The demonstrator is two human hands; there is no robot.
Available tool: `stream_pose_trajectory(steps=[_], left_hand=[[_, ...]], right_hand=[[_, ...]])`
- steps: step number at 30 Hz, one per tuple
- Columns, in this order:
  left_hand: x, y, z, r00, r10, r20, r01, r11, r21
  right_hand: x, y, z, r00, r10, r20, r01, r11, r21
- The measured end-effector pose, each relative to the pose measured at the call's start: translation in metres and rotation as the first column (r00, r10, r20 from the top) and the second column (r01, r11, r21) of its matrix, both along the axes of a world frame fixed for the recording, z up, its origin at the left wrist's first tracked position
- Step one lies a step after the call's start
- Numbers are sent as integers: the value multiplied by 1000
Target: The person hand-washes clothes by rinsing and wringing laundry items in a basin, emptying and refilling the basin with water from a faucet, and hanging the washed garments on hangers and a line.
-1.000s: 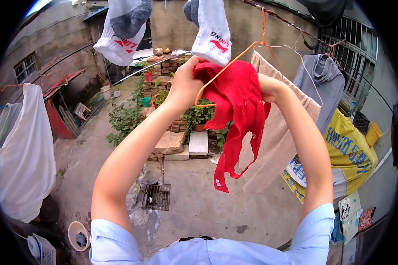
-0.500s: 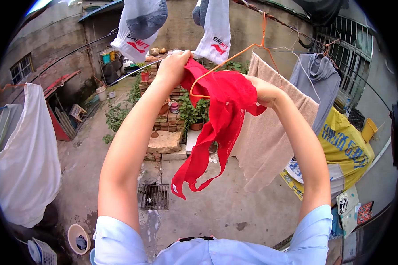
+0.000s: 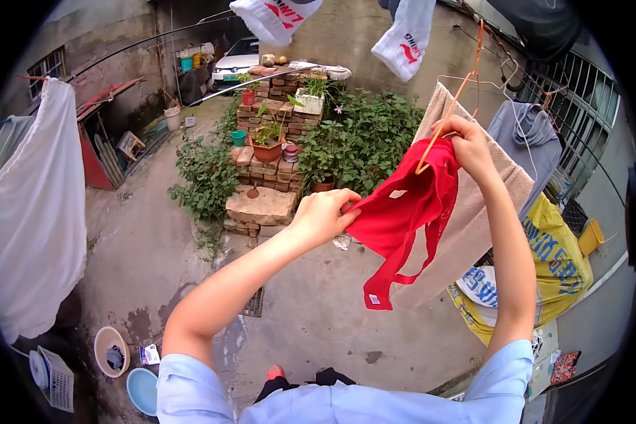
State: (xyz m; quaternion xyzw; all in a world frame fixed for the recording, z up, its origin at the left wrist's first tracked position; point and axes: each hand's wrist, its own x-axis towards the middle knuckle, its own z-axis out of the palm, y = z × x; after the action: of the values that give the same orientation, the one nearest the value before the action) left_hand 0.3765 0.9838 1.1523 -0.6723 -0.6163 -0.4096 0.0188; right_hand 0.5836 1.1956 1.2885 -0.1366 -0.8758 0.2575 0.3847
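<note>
A red bra (image 3: 410,205) hangs between my two hands, with a strap and a white tag dangling below. My left hand (image 3: 324,218) pinches its left edge and pulls it out to the side. Up at the top right of the bra, my right hand (image 3: 471,150) grips the fabric beside an orange wire hanger (image 3: 461,88). The hanger's lower end lies against the red cloth, and its hook hangs from the line above. Right behind the bra is a beige towel (image 3: 498,177). Whether my right fingers also hold the hanger wire, I cannot tell.
White socks (image 3: 404,46) hang overhead. A grey hooded garment (image 3: 526,134) and a yellow printed sack (image 3: 555,247) are to the right, a white cloth (image 3: 39,212) to the left. Brick steps (image 3: 261,205) with plants stand ahead; basins (image 3: 143,391) sit on the ground.
My left hand has come down from near the socks, drawing the bra's left edge lower. My right hand now shows above the fabric by the hanger. The view has shifted, revealing more of the plants.
</note>
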Motion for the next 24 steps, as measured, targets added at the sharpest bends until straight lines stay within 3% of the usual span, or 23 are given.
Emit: stream_pose_trajectory(steps=[1,3,5,6,7,8,9,10,11,13,14,15,17,19,21,23,24], left_hand=[[9,-4,-7,999,29,41,-30,1000,8],[27,-14,-22,961,43,272,-48,999,9],[42,-12,-40,892,143,428,-194,978,78],[43,-5,-42,700,54,712,-57,998,-20],[44,3,-43,322,20,947,48,998,-38],[45,11,-43,-62,63,996,65,996,-59],[45,23,-53,-80,-42,996,7,999,43],[49,24,-51,-15,-97,995,-128,987,95],[48,47,-67,260,-115,959,-330,922,200],[62,11,-55,523,-92,847,-215,947,236],[73,-9,-52,609,32,793,-226,965,134],[86,-29,-53,682,144,717,-236,971,30],[103,-71,-73,767,224,601,-268,963,-18],[105,-119,-113,857,311,411,-320,946,-47],[110,-197,-153,797,389,463,-331,921,-205],[123,-290,-210,617,573,540,-443,820,-363],[135,-345,-228,484,708,514,-497,706,-505]], right_hand=[[2,4,-1,996,49,-70,-57,990,-126],[5,-5,-4,994,68,-91,-74,995,-66],[9,-17,-10,992,107,-73,-108,994,-13],[7,-23,-16,992,117,-39,-117,993,0],[5,-17,-26,973,231,-5,-229,969,91],[6,-4,-36,965,241,105,-248,967,62],[0,-6,-46,954,287,82,-290,956,29],[0,18,-57,963,259,68,-263,964,47],[-2,53,-66,974,222,53,-226,972,68],[-10,91,-77,986,164,-43,-165,986,-18],[-15,85,-79,980,178,-92,-182,983,-31],[-17,81,-79,973,181,-142,-189,981,-42],[-23,48,-78,961,222,-162,-217,975,49],[-29,46,-84,961,143,-238,-156,987,-36],[-32,66,-90,969,18,-246,-36,997,-69],[-30,51,-95,961,35,-276,-37,999,-2],[-28,38,-100,947,-84,-308,101,994,39]])
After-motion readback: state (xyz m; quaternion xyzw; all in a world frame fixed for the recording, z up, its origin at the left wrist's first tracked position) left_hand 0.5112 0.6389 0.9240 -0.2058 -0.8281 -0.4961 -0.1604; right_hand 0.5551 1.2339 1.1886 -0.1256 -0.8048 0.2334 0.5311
